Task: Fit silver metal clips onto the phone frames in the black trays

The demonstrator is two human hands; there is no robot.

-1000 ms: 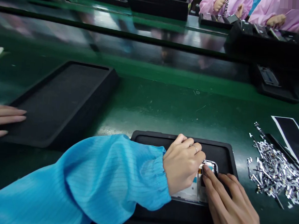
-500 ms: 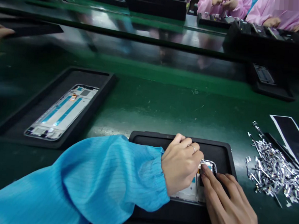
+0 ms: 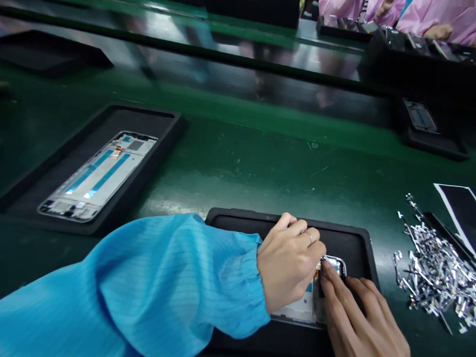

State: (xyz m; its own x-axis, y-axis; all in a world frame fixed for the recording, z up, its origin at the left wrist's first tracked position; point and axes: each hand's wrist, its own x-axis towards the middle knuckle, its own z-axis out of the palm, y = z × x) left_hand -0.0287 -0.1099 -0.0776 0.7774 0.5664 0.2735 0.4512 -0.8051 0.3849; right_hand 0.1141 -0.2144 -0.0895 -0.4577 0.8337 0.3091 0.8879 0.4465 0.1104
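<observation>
A silver phone frame with blue strips (image 3: 298, 308) lies in a black tray (image 3: 351, 241) before me, partly covered by both hands. My left hand (image 3: 291, 258), in a blue sleeve and wearing a ring, is curled over the frame's upper part. Its fingertips are hidden, so whatever it pinches does not show. My right hand (image 3: 368, 329) comes in from the lower right with fingers stretched and slightly apart. Its leading fingertips touch the frame near its rounded end, close beside the left hand's fingers; its thumb is hidden.
Another phone frame (image 3: 99, 177) lies in a tray (image 3: 60, 150) to the left. Small silver parts (image 3: 443, 274) are heaped at right beside a black white-edged sheet (image 3: 463, 216). A further tray (image 3: 436, 143) holds a frame at far right. Co-workers in pink sleeves (image 3: 456, 20) sit across the bench.
My hands hold nearly the same pose at the frame. At far left, another person's hand has drawn back and lower, uncovering a dark tray. The view has shifted slightly.
</observation>
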